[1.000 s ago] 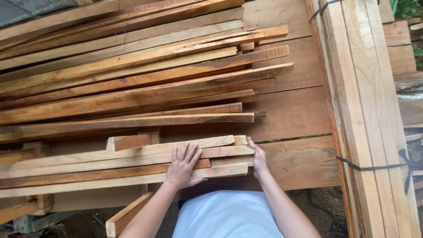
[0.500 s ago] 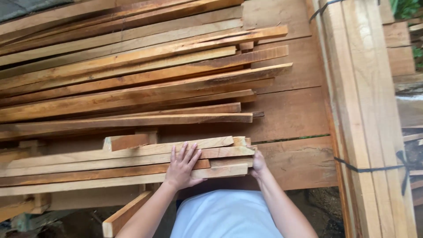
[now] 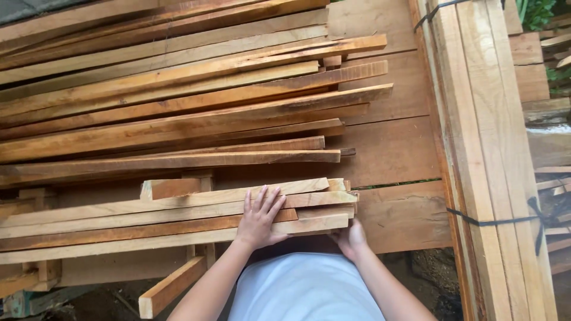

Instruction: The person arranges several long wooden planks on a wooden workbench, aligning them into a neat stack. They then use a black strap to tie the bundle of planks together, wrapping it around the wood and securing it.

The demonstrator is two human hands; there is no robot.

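Observation:
A small stack of long wooden slats lies in front of me on cross pieces. My left hand rests flat on top of it near the right end, fingers spread. My right hand cups the stack's right end from below at the near corner, its fingertips hidden under the wood. A short offcut lies on the stack's far edge.
A larger loose pile of long slats fills the area behind the stack, on wide planks. A tall strapped bundle of pale boards runs along the right. A short beam sticks out below the stack at the lower left.
The small stack has slid a little to the right. My right hand dropped from the stack's end face to under its near corner; my left hand moved right with the wood.

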